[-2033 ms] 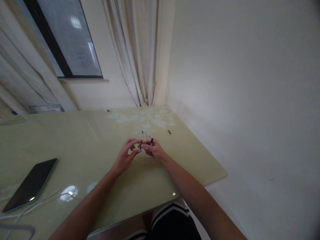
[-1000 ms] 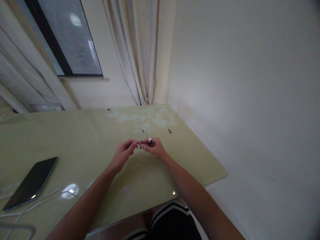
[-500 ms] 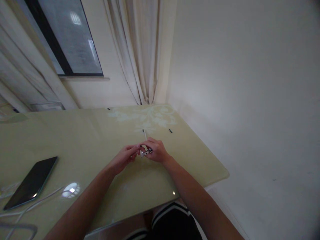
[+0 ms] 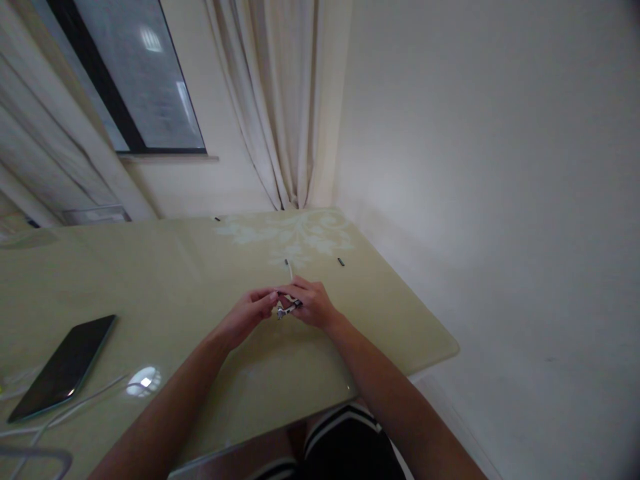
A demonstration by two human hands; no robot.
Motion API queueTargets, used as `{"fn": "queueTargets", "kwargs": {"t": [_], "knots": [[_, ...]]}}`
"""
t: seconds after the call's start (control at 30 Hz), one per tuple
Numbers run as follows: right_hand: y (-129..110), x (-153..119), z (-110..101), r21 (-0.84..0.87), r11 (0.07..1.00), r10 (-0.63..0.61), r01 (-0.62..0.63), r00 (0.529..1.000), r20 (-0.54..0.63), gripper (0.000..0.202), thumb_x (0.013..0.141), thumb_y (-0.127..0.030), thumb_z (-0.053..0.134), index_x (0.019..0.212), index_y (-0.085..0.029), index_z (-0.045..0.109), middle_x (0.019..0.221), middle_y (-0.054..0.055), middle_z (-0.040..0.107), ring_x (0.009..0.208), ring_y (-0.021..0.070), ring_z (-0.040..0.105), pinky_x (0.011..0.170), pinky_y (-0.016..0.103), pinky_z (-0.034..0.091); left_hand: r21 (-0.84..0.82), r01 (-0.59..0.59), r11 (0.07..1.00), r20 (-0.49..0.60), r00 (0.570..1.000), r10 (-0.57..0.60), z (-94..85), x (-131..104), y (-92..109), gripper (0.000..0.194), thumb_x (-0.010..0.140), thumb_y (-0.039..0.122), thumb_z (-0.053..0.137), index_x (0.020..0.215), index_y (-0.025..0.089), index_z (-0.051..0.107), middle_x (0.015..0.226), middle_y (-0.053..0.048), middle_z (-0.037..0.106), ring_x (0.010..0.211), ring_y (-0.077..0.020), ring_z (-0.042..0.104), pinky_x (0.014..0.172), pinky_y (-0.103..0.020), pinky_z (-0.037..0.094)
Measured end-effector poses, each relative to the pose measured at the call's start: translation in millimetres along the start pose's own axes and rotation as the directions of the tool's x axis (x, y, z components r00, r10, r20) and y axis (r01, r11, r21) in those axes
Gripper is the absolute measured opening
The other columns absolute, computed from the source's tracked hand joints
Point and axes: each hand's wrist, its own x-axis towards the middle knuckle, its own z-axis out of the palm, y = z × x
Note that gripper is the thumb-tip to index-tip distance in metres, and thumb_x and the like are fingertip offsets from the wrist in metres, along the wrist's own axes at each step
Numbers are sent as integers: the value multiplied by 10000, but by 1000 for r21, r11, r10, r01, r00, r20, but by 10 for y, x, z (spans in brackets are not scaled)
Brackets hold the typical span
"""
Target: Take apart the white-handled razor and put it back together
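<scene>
My right hand (image 4: 313,303) is closed round a small silver-and-black metal piece (image 4: 290,309), too small to name; part of it juts out under the fingers. My left hand (image 4: 250,319) meets it from the left, thumb and fingertips pressed together at the piece's upper end. What exactly the left fingertips pinch is hidden. Just beyond the right fingers a thin white strip (image 4: 291,270) shows, with a small dark bit (image 4: 287,261) at its far end. Whether the strip joins the held piece I cannot tell.
On the pale green glossy table (image 4: 400,327) lies a small black piece (image 4: 341,262) to the right, another dark piece (image 4: 217,219) near the back edge. A black tablet (image 4: 63,367) and white cables (image 4: 75,405) lie at left. A wall (image 4: 490,200) borders the right side.
The silver-and-black piece has tipped slightly down and to the left, and more of it shows. My left fingertips have drawn back a little from its lower end.
</scene>
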Motion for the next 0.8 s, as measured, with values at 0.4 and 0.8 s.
{"fn": "queueTargets", "kwargs": {"t": [0.4, 0.8], "knots": [[-208, 100, -33, 531, 760, 423, -374, 906, 32, 369, 928, -502, 659, 1115, -185, 665, 783, -21, 547, 668, 120, 484, 619, 229, 375, -26, -67, 997, -177, 982, 62, -15, -35, 21, 606, 731, 537, 849, 1236, 218, 748, 808, 7, 574, 691, -102, 438, 673, -230, 381], [-288, 99, -3, 780, 352, 516, -518, 802, 300, 503, 987, -596, 524, 797, -156, 679, 621, -23, 478, 579, 104, 398, 557, 244, 298, 29, -95, 995, -187, 977, 99, -38, -71, -104, 577, 793, 530, 793, 1286, 239, 725, 865, -17, 583, 746, -128, 448, 702, -251, 385]]}}
